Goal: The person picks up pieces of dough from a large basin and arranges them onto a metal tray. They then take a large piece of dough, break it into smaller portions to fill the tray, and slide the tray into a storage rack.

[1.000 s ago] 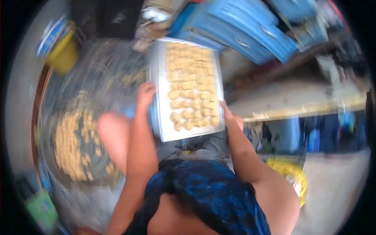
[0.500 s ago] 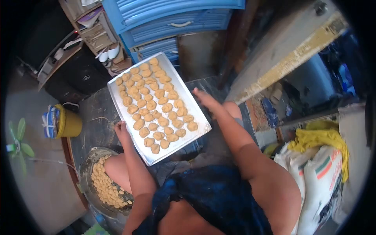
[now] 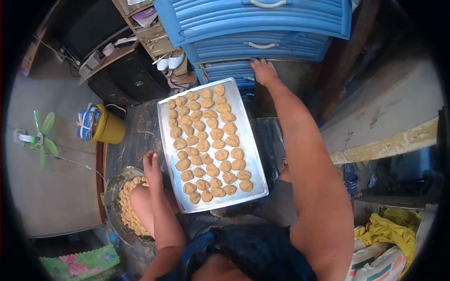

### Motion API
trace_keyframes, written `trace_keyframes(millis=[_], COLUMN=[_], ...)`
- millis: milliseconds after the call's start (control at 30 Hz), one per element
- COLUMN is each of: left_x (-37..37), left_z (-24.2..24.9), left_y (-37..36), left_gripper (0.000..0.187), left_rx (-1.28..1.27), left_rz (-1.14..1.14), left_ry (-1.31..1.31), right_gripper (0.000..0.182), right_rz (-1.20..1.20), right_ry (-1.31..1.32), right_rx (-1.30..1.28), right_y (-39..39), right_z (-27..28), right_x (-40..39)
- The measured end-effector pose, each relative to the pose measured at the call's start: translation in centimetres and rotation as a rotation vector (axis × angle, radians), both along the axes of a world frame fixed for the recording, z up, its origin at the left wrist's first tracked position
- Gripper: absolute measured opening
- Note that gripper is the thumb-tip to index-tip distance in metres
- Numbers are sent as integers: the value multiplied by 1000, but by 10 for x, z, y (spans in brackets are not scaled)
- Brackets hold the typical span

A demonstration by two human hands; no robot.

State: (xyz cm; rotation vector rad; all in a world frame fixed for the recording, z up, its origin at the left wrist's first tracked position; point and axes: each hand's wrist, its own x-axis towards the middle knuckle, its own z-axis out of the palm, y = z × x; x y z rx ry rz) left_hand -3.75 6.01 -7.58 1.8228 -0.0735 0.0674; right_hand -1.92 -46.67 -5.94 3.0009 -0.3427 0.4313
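beside the tray [image 3: 165,154], left hand [image 3: 152,166] gripping its edge; right hand [image 3: 263,71] open on drawers [image 3: 253,28]

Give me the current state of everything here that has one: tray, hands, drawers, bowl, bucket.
tray: held level, filled with rows of dough pieces
left hand: gripping the tray's left edge
right hand: off the tray, resting against the drawer unit
drawer unit: drawers shut
bowl: part-filled with dough pieces
yellow bucket: upright, bundle on its rim
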Motion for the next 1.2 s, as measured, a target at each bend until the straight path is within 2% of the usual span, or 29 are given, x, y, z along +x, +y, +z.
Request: trace_keyframes(millis=[167, 267, 433, 500, 533, 600, 633, 700, 733, 767, 833, 867, 900, 933, 967, 1033, 1100, 1133, 1200], left_x=[0, 4, 7, 9, 9, 10, 10, 8, 5, 3, 5, 1, -1, -5, -9, -13, -17, -19, -23], left_z=[3, 4, 8, 10, 10, 11, 12, 14, 13, 9, 9, 9, 11, 14, 15, 18, 18, 19, 20], left_y=[-13, -16, -17, -15, -15, -13, -12, -9, -9, -9, -10, -9, -10, -12, -12, -13, -11, -9, -7], left_gripper=[30, 31, 30, 29, 29, 29, 29, 31, 31, 29, 29, 28, 28, 28, 28, 29, 29, 29, 31], left_rx=[-20, 81, 59, 14, 3, 36, 27, 54, 47, 40, 22, 52, 78, 20, 6, -35, -52, -89, -130], left_rz=[-105, -149, -124, -101, -96, -99, -93, -163, -161, -169, -161, -178, -192, -209, -190, -227, -224, -240, -259], left_ry=[22, 2, 26, 35, 37, -1, -1, 1, 5, 21, 21, 7, -11, -18, -20, -8, -25, -1, 26], right_gripper=[36, 31, 25, 28, 28, 39, 51, 50, 46, 46, 37, 37, 30, 24, 24, 25, 26, 24, 21], right_rz=[34, 40, 9, 1, 6, 129, 53, -192, -160, -156, -158, -146, -100, -50, -34, -175, -124, -38, 1], right_ry=[20, 45, 105, 226, 228, 52, 74, 504, 398, 398, 665, 658, 526, 398, 394, 401, 319, 167, 142], right_rx=[-212, -339, -489, -286, -297, 176, 155, 76, 38, 30, -158, -168, -194, -221, -239, -153, -201, -241, -270], right_y=[-16, -16, 4, 18, 19, 3, -17, -24, -31, -37, -26, -29, -39, -41, -45, -36, -28, -28, -18], right_z=[-7, -11, -1, 8, 15, 28, 25, 50, 43, 39, 57, 55, 50, 58, 68, 115, 150, 159, 190], right_x=[7, 13, 5, -12, -22, -51, -62, -89, -101, -107, -113, -121, -132, -139, -142, -150, -158, -161, -163])
